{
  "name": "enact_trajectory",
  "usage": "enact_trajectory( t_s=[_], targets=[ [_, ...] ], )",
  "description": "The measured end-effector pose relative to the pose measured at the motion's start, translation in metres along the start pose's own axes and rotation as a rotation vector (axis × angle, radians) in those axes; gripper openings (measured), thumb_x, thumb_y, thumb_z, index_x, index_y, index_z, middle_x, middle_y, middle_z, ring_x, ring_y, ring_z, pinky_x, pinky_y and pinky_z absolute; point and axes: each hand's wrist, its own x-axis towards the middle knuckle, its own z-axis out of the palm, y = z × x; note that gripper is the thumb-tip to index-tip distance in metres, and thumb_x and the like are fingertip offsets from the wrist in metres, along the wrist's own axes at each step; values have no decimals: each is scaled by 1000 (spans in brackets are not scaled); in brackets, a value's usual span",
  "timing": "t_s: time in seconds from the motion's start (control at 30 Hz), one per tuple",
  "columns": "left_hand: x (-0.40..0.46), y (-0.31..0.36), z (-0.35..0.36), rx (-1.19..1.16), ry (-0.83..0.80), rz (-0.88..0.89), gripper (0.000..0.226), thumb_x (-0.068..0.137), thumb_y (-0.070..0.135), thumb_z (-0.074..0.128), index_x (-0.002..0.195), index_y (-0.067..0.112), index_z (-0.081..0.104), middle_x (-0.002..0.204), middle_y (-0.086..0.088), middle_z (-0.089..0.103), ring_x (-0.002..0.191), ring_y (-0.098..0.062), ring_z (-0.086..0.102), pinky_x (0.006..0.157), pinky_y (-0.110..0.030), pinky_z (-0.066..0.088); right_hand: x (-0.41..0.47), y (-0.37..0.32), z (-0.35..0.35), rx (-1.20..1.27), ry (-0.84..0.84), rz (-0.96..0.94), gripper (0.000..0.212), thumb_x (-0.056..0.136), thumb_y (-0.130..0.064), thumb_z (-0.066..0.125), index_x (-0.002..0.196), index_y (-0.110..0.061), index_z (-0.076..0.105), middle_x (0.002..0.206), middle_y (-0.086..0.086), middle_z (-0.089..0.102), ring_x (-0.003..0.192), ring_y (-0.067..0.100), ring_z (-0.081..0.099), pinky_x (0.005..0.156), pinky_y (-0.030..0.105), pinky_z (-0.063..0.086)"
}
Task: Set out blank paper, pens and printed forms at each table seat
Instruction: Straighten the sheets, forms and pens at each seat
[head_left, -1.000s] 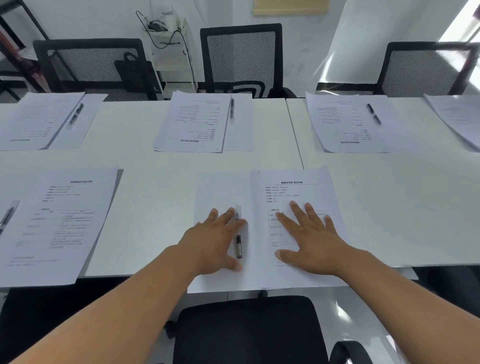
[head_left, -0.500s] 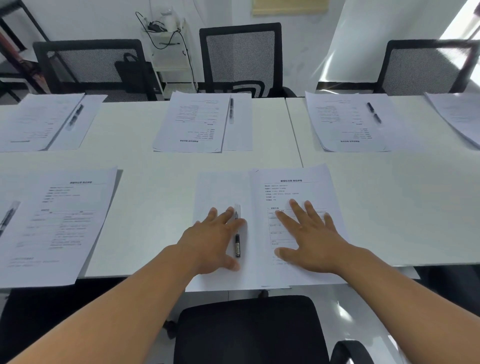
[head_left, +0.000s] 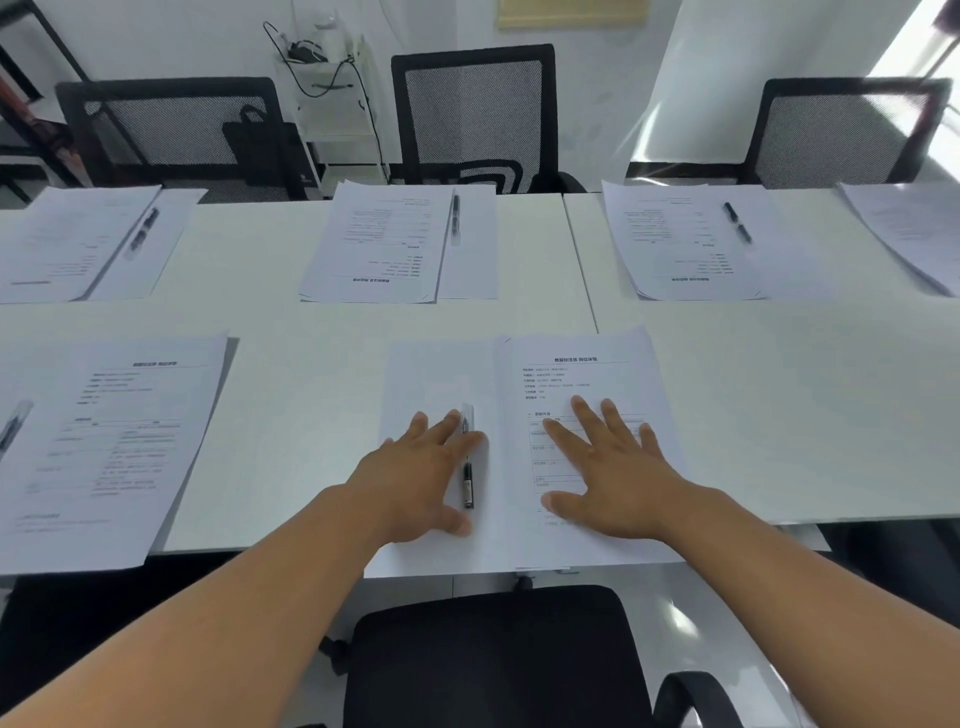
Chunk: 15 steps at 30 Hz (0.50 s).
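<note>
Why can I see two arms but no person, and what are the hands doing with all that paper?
The camera sits on the person's head and looks down, so you see only their own arms. The left hand lies flat on a blank sheet, touching a black pen. The right hand presses flat on a printed form. Neither hand grips anything. The white table has more paper sets with pens at the other seats, and a black chair stands just below.
</note>
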Motion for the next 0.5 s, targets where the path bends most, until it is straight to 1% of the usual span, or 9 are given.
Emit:
enact_trajectory(
  t_s=[0.07,0.17,0.3,0.4,0.47,0.5],
  targets=[
    [-1,1,-1,18,-15,-1,112,93,51,83,172,44,4,182,13,-14,170,-27,-12,134,-58,21,-1,-2,-3,6,-11,-6,98,99,-77,45,170,-44,-14,177,-4,-34,163,28,-32,132,64,-8],
    [-2,3,-5,43,-17,-12,119,91,51,85,172,46,-3,182,12,-18,169,-29,-14,132,-59,27,-6,-5,-10,30,3,-20,96,100,-78,45,169,-48,-15,175,-8,-36,162,28,-33,131,67,-8],
    [-13,5,-6,88,23,-22,123,87,58,86,172,48,-2,181,9,-22,169,-35,-15,133,-64,20,-23,-9,-20,32,33,-35,94,102,-76,45,170,-48,-14,176,-9,-35,164,27,-31,131,67,-7],
    [-31,4,-9,73,25,-44,123,85,62,85,172,48,0,181,8,-24,168,-38,-14,132,-67,19,-40,-13,-28,-6,34,-46,93,103,-74,44,172,-42,-10,179,-7,-28,166,25,-25,134,60,-5],
    [-46,10,-15,73,33,-52,120,86,66,83,172,47,1,181,7,-25,168,-40,-13,131,-70,19,-56,-17,-36,4,74,-56,89,106,-70,43,174,-38,-3,182,-6,-12,169,21,-12,137,50,1],
    [-57,13,-22,70,48,-58,119,86,67,81,172,46,1,181,7,-25,168,-41,-13,130,-70,19,-66,-22,-42,20,111,-65,85,107,-67,43,174,-36,3,183,-7,-2,169,19,-2,137,44,8]
  ],
)
